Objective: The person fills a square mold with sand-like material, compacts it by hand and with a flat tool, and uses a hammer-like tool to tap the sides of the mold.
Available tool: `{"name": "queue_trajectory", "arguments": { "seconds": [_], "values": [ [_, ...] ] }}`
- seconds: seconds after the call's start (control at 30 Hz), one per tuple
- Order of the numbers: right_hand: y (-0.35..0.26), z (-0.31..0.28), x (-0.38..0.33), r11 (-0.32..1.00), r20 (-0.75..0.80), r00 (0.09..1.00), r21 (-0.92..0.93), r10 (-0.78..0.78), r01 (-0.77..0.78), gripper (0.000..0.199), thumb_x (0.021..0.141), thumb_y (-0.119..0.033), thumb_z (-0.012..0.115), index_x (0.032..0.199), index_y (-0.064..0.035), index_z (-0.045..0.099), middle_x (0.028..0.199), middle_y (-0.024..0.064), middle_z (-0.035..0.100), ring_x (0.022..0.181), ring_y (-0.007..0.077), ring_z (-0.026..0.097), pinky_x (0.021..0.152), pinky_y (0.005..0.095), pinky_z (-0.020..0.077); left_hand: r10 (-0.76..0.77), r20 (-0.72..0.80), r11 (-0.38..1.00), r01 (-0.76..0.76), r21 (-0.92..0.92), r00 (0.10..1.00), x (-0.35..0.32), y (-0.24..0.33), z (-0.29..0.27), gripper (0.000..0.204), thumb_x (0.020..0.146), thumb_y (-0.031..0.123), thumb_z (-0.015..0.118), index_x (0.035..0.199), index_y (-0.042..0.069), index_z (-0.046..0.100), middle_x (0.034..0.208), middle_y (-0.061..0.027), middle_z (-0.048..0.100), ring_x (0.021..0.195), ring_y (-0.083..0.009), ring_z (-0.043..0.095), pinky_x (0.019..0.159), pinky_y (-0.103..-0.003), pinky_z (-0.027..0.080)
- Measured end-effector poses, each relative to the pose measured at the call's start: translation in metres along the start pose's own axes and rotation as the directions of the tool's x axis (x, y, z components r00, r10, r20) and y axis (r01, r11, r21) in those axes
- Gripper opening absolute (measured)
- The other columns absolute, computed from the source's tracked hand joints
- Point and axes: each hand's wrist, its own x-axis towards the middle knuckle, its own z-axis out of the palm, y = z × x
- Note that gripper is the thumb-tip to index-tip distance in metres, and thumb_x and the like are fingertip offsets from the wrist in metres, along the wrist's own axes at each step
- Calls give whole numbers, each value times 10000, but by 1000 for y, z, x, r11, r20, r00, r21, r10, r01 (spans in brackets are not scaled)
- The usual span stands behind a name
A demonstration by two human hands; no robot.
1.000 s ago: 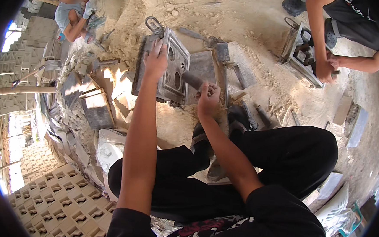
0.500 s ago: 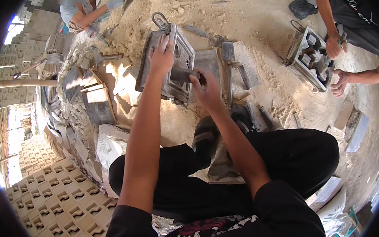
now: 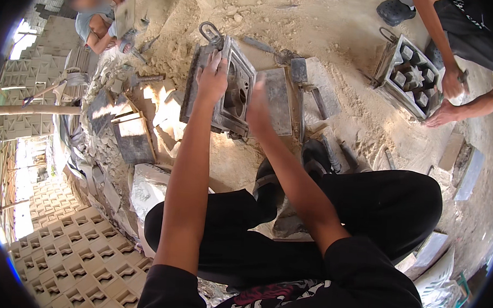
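In front of me a grey metal block mould (image 3: 243, 120) with round recesses and a wire loop handle (image 3: 210, 32) stands tilted on the sandy ground. My left hand (image 3: 211, 81) lies over its left rim, fingers stretched out along the metal. At the right rim is my right hand (image 3: 258, 107), its fingers smeared by motion; whether they hold anything is unclear. Close behind that hand lies a flat grey plate (image 3: 277, 99). No dark bar shows clearly now in or beside my right hand.
A co-worker's hands (image 3: 452, 87) are by a second mould (image 3: 412, 76) with block-shaped cores, on the right. Another person (image 3: 94, 20) crouches at the far left. A dark tool (image 3: 298, 69), wood-edged board (image 3: 132, 135), rubble and stacked patterned blocks (image 3: 82, 257) surround me.
The dark bar that my right hand held across the mould no longer shows there. That hand has moved slightly and blurs. The right co-worker's hands have drawn back from the second mould's middle.
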Motion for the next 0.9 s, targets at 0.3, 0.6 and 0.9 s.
{"name": "queue_trajectory", "arguments": {
  "seconds": [0.3,0.6,0.9],
  "values": [
    [-18,41,54,943,-236,952,314,194,-115,736,1033,-519,174,1451,85,221,1514,250,247,1420,323,238,1161,390,174,19,3,1000,-19,-23,1000,1,-3,1,540,1013,411,348,1447,98,418,1554,-66,320,1460,-184,228,1184,-442,41],
    [38,69,36,941,-282,952,338,123,-21,642,1051,-464,220,1306,76,455,1303,243,487,1240,329,444,1073,381,314,13,-9,999,-13,-33,1000,-1,-3,1,543,1008,416,361,1441,95,427,1550,-57,331,1458,-176,233,1181,-448,48],
    [33,-10,47,964,-315,927,229,203,-134,583,1046,-445,274,1027,66,555,1008,246,593,958,347,548,897,447,403,15,-27,1000,-15,-5,1000,10,-18,2,535,1007,440,351,1439,137,439,1540,-49,349,1449,-189,257,1180,-445,75]
  ]
}}
